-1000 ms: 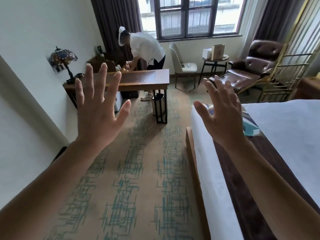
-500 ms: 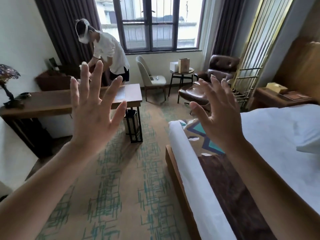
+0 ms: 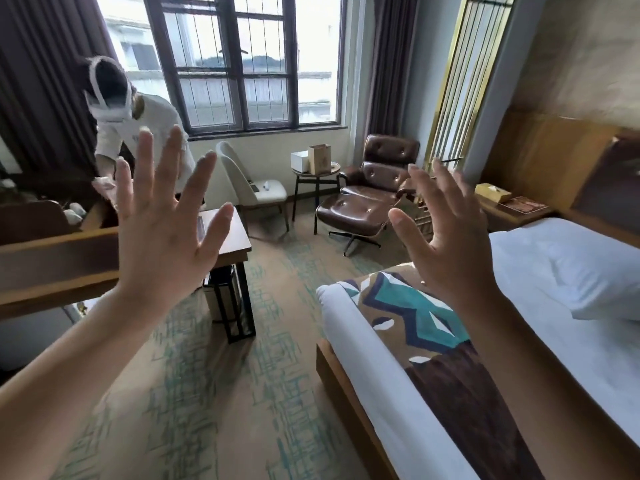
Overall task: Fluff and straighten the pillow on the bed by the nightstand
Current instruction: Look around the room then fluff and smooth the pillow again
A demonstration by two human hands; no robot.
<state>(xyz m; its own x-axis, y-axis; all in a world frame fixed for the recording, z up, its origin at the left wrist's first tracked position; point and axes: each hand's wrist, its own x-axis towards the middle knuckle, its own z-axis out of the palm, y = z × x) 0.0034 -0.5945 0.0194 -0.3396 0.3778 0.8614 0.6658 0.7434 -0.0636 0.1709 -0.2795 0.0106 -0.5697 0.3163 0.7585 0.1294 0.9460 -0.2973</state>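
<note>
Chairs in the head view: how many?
2. White chair beneath the window, beside the desk; brown leather lounge chair right of the round side table. The raised hands may hide others.

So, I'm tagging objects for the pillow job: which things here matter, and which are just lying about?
Job:
pillow
bed
nightstand
left hand
right hand

Lying about:
tissue box
leather armchair
side table
desk

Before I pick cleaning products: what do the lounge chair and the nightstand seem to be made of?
Lounge chair: glossy brown leather or a leather-like vinyl, by its sheen and tufted buttons; which of the two, the look leaves open. Nightstand: dark wood or wood veneer, fairly matte brown top.
</note>
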